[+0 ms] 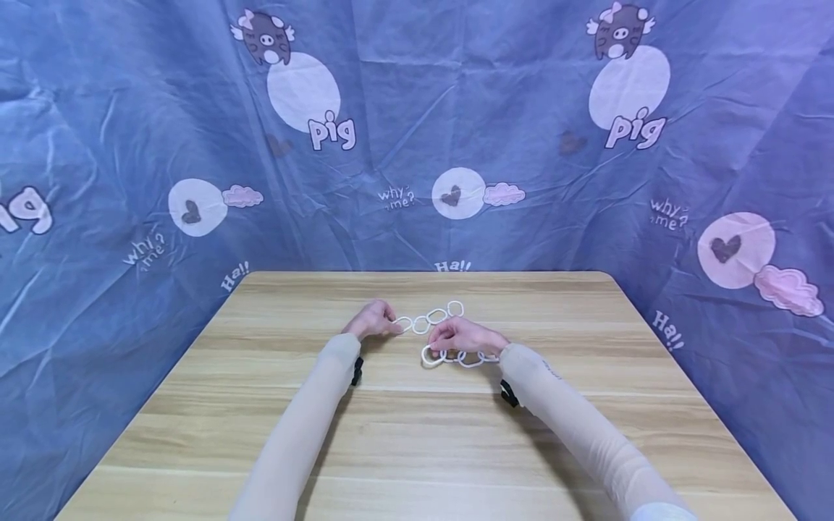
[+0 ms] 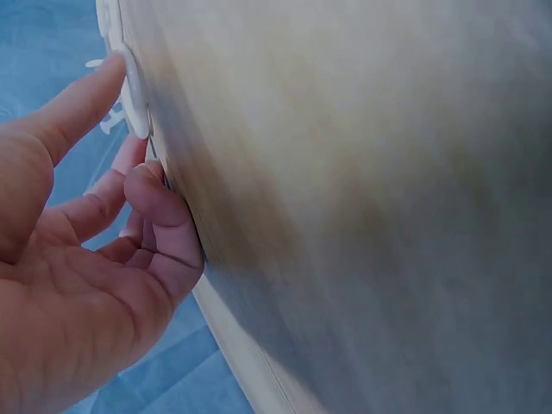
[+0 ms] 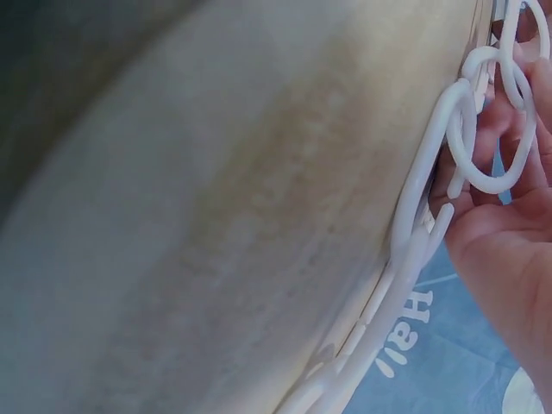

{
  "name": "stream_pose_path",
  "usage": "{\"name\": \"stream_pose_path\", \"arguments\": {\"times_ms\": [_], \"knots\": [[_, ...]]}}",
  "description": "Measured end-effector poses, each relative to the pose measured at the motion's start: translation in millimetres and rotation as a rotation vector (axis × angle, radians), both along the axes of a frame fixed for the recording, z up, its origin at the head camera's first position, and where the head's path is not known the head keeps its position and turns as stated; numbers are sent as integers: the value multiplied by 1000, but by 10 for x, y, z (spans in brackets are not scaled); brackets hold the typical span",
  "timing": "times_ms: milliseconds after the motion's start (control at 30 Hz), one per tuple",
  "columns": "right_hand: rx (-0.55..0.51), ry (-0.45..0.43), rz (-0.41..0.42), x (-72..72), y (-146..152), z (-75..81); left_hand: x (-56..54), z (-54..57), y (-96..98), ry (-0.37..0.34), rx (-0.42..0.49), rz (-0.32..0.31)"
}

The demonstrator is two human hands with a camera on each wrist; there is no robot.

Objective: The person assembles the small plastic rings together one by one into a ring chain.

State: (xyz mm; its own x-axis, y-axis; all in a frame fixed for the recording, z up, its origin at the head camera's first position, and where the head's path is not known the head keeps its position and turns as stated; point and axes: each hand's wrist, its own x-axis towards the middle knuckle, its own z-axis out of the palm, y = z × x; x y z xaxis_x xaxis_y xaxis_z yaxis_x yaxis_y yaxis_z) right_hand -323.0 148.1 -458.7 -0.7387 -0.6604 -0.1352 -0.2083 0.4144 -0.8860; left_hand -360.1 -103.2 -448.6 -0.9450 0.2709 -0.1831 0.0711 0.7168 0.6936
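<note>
My left hand (image 1: 374, 320) reaches over the back half of the table and pinches a white plastic chain link (image 1: 404, 324) between thumb and fingers. In the left wrist view that link (image 2: 134, 93) lies at the thumb tip, and the other fingers are curled near the tabletop. To the right, my right hand (image 1: 464, 335) holds the end link (image 1: 431, 357) of a white chain (image 1: 470, 359), which trails right under the wrist. In the right wrist view the joined links (image 3: 414, 181) hang beside the palm, one showing a gap in its loop.
More white links, a round one (image 1: 420, 325), an oval one (image 1: 437, 316) and another (image 1: 455, 309), lie in a row behind my right hand. The wooden table (image 1: 404, 449) ends at a blue printed curtain (image 1: 404, 145) at the back and both sides.
</note>
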Motion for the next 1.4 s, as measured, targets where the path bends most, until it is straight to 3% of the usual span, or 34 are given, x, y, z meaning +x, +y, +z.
{"name": "stream_pose_path", "arguments": {"times_ms": [267,433,567,733,933,1167,1400], "knots": [[-12,-14,1,20,7,-5,-16,-34,-23,-14,49,-56],[-29,-81,-13,25,33,-7,19,-26,-86,-13,96,-142],[-28,-100,-24,20,42,-8,31,-9,-148,-56,156,-192],[-25,-101,-53,13,45,-7,43,22,-176,-120,240,-221],[-21,-72,-64,27,50,15,88,80,-138,-126,268,-247],[-49,-70,-67,34,48,19,128,118,-75,-186,338,-309],[-67,-51,-47,34,53,2,155,123,-31,-177,363,-357]]}}
